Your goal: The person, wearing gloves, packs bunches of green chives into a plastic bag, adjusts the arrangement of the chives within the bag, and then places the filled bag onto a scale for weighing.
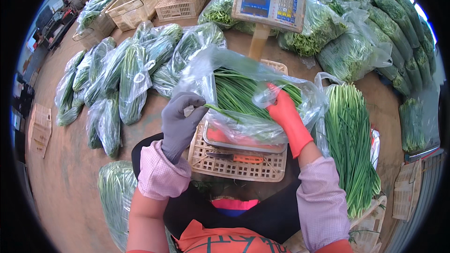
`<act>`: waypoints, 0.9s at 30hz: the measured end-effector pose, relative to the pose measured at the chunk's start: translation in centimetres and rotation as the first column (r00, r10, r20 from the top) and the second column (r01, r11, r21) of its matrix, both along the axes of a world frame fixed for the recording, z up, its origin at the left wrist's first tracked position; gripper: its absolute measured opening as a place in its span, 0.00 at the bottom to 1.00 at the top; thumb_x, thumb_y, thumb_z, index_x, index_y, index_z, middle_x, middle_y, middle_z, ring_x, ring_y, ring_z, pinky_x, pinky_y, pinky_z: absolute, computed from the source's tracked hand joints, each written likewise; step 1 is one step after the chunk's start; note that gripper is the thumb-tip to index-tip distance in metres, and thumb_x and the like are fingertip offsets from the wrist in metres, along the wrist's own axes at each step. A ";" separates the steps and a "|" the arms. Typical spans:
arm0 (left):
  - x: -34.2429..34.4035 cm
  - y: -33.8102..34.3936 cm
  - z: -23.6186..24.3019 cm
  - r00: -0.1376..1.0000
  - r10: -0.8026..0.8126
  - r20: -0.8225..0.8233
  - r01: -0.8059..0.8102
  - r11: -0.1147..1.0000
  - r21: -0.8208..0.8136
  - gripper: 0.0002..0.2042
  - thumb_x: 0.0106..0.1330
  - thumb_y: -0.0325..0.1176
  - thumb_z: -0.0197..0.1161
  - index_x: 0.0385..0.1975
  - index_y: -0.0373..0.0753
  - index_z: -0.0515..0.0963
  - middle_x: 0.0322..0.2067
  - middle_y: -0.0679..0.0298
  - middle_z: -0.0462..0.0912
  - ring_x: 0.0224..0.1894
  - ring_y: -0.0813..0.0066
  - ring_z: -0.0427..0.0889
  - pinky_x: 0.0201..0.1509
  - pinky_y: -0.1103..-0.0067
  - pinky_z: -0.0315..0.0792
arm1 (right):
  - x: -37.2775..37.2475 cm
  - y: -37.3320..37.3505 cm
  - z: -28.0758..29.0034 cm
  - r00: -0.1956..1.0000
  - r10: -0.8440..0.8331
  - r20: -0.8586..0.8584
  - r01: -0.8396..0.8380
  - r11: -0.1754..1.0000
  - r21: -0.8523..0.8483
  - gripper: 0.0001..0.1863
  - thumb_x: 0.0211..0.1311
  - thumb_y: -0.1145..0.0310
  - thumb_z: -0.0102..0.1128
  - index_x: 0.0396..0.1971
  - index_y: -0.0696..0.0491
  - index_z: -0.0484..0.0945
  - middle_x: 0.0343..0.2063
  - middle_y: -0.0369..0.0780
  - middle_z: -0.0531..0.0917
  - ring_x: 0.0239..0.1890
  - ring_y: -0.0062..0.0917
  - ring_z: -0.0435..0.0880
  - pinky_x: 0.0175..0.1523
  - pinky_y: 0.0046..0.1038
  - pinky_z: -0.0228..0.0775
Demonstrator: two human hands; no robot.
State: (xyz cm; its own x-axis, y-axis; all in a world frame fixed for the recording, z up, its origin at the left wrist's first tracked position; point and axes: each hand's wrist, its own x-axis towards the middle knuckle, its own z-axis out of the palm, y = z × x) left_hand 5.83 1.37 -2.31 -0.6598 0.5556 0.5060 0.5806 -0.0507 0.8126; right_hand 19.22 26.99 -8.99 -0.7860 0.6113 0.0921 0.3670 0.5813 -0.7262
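Observation:
In front of me an open clear plastic bag point(311, 107) holds a bunch of long green chives point(239, 89). The bag lies on the scale's metal tray point(267, 147). My left hand point(183, 119), in a grey glove, is at the bag's left end with thumb and forefinger pinched on the tip of a green chive leaf. My right hand point(285, 115), in an orange-red glove, is over the bag's right half. Its fingers are closed on a bunched fold of the clear plastic; the fingertips are partly hidden.
A scale display point(269, 7) stands beyond the bag. A knife with an orange handle point(247, 159) lies on the plastic crate point(225, 166) below the tray. Loose chives point(349, 145) are piled at right. Bagged greens point(136, 75) lie at left; larger bags point(354, 56) are stacked far right.

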 end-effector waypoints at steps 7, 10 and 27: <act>2.7 -2.3 1.4 0.660 -0.174 0.731 0.067 0.983 0.174 0.05 0.57 0.21 0.62 0.32 0.30 0.77 0.26 0.62 0.80 0.26 0.77 0.79 0.33 0.83 0.74 | 3.8 -8.9 5.4 0.975 0.143 -0.170 -0.154 0.987 -0.054 0.28 0.53 0.68 0.65 0.57 0.48 0.71 0.53 0.41 0.76 0.57 0.29 0.72 0.58 0.30 0.65; 4.0 -1.5 0.8 0.620 -0.237 0.748 0.156 0.971 0.179 0.05 0.56 0.21 0.63 0.31 0.30 0.77 0.26 0.63 0.80 0.26 0.78 0.79 0.32 0.84 0.73 | 5.4 -12.6 6.9 0.944 0.156 -0.290 -0.230 0.942 -0.245 0.25 0.57 0.68 0.62 0.56 0.52 0.71 0.53 0.40 0.76 0.55 0.26 0.74 0.59 0.30 0.65; 5.8 0.0 -1.8 0.911 -0.365 -0.193 0.285 0.894 -0.346 0.21 0.50 0.38 0.69 0.45 0.39 0.76 0.43 0.57 0.77 0.47 0.57 0.75 0.51 0.68 0.69 | 17.2 -14.7 17.0 0.941 -0.276 -0.197 0.162 0.876 -0.455 0.11 0.63 0.68 0.56 0.31 0.60 0.82 0.27 0.40 0.85 0.31 0.22 0.82 0.43 0.23 0.72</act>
State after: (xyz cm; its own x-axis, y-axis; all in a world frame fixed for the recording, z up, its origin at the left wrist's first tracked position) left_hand 11.62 1.35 -4.10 -0.2914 0.8691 0.3996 0.7570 -0.0459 0.6518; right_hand 36.43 12.28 7.97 -0.6132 0.7888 -0.0436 0.2229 0.1198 -0.9674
